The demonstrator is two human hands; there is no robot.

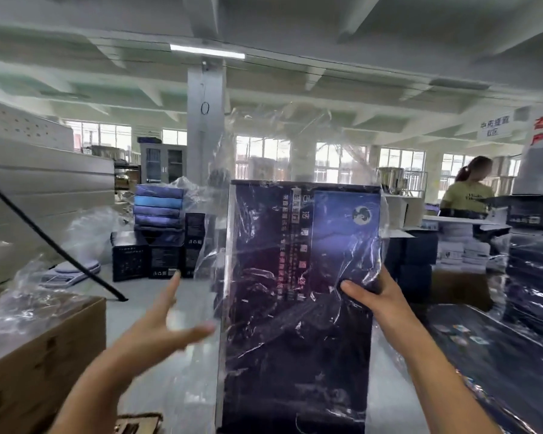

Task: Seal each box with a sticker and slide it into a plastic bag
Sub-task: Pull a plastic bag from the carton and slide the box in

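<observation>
Box (295, 277) stands upright before me, inside the bag (264, 136), whose loose mouth rises above its top. I judge the box stiff and rather light, because one hand carries it; its edges are the good place to hold. The film looks thin, soft and probably slippery. My right hand (376, 296) grips the right edge through the film. My left hand (157, 327) is open, fingers spread, beside the bag, holding nothing.

box (298, 277) in bag (282, 136), carton (38, 355) left
</observation>
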